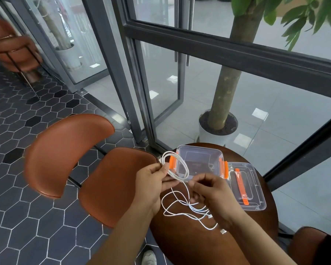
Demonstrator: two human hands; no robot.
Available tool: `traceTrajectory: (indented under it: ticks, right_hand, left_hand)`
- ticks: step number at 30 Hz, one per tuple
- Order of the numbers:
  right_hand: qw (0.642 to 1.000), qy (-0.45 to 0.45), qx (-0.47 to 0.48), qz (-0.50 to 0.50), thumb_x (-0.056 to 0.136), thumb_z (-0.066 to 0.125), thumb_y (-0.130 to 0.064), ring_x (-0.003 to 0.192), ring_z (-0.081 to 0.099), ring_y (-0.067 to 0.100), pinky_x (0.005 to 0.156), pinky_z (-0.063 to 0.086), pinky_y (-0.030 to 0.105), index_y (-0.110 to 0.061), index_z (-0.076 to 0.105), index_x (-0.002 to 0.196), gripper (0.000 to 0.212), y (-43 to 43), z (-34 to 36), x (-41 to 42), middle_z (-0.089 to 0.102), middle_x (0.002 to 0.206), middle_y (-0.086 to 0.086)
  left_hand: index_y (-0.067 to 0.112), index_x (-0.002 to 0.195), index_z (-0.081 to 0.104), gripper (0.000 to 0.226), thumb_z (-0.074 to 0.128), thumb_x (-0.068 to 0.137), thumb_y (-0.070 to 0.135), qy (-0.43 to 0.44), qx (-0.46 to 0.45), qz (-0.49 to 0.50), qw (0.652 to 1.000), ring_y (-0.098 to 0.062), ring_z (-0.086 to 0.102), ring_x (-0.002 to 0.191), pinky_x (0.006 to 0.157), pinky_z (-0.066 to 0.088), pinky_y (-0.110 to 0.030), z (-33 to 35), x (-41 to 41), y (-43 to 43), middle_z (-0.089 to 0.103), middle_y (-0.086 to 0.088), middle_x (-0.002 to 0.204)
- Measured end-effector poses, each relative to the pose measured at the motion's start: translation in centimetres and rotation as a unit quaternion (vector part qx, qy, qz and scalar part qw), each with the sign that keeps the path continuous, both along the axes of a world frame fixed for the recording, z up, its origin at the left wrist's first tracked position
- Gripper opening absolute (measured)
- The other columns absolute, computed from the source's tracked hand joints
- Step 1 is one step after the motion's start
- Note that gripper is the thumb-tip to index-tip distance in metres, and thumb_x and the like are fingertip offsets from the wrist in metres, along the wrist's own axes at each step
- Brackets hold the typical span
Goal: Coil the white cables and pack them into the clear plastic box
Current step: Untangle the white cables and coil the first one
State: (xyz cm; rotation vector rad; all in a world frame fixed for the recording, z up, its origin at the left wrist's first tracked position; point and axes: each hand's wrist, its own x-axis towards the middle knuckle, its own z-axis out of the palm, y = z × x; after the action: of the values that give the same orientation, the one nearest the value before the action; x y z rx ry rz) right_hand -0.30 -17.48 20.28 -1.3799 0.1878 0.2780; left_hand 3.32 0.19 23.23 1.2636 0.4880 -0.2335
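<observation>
The left hand [157,178] pinches a half-made coil of white cable [163,158] just over the open clear box [199,148], while the right hand [210,192] pinches the slack (the rest sprawls on the tabletop [189,245]), which looks light, limp and springy, best gripped where the loops cross.

Wooden table [189,245]: box [199,150], lid [257,200], cables [194,210].
</observation>
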Motion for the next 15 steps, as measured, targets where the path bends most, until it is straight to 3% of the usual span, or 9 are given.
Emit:
traceTrajectory:
  ticks: [3,6,8,11,13,15]
  right_hand:
    - [0.999,0.02,0.022,-0.018,0.07,0.085,-0.024,0.063,0.065,0.032,0.068,0.047,0.04,-0.006,0.077,0.087,0.027,-0.7,-0.1,0.2,0.065,0.068,0.019]
    - [0.998,0.021,0.05,-0.032,0.07,0.087,-0.012,0.064,0.068,0.029,0.066,0.053,0.033,-0.003,0.078,0.086,0.02,-1.3,0.1,0.2,0.067,0.068,0.017]
    - [0.989,0.045,0.128,-0.058,0.066,0.085,-0.006,0.066,0.071,0.026,0.069,0.061,0.032,0.0,0.077,0.086,0.023,-1.5,0.3,0.3,0.069,0.072,0.017]
    - [0.948,0.071,0.288,-0.117,0.07,0.076,0.005,0.075,0.074,0.025,0.085,0.062,0.041,0.0,0.07,0.099,0.03,-1.4,0.4,0.2,0.071,0.081,0.017]
    - [0.928,0.076,0.337,-0.139,0.076,0.071,0.006,0.082,0.075,0.026,0.082,0.063,0.041,-0.003,0.066,0.103,0.029,-1.1,0.2,0.1,0.073,0.088,0.018]
    - [0.934,0.092,0.318,-0.137,0.079,0.069,0.002,0.08,0.075,0.027,0.071,0.064,0.036,0.001,0.065,0.104,0.026,-0.7,0.1,0.0,0.074,0.09,0.021]
  left_hand:
    - [0.003,0.093,0.075,0.011,0.065,0.096,0.008,-0.017,0.007,0.003,1.0,-0.036,0.078,0.081,0.064,0.064,-0.035,0.2,0.0,-0.1,0.079,-0.016,0.084]
    - [0.007,0.097,0.076,0.011,0.065,0.095,0.007,-0.025,0.024,-0.009,0.999,-0.033,0.078,0.081,0.063,0.063,-0.033,0.2,-0.1,-0.2,0.079,-0.014,0.085]
    - [0.01,0.093,0.077,0.014,0.064,0.096,0.006,-0.033,0.036,-0.021,0.999,-0.031,0.079,0.079,0.061,0.062,-0.031,0.3,-0.3,-0.6,0.08,-0.013,0.083]
    - [0.015,0.086,0.078,0.021,0.064,0.096,0.004,-0.04,0.041,-0.037,0.998,-0.031,0.078,0.078,0.061,0.062,-0.03,0.5,-0.5,-1.0,0.079,-0.015,0.082]
    - [0.012,0.089,0.078,0.018,0.063,0.096,0.004,-0.035,0.033,-0.057,0.997,-0.032,0.078,0.08,0.062,0.062,-0.03,0.6,-0.6,-1.1,0.079,-0.018,0.086]
    - [0.005,0.096,0.077,0.014,0.063,0.097,0.005,-0.034,0.033,-0.09,0.995,-0.033,0.078,0.083,0.063,0.062,-0.03,0.7,-0.7,-1.2,0.078,-0.021,0.09]
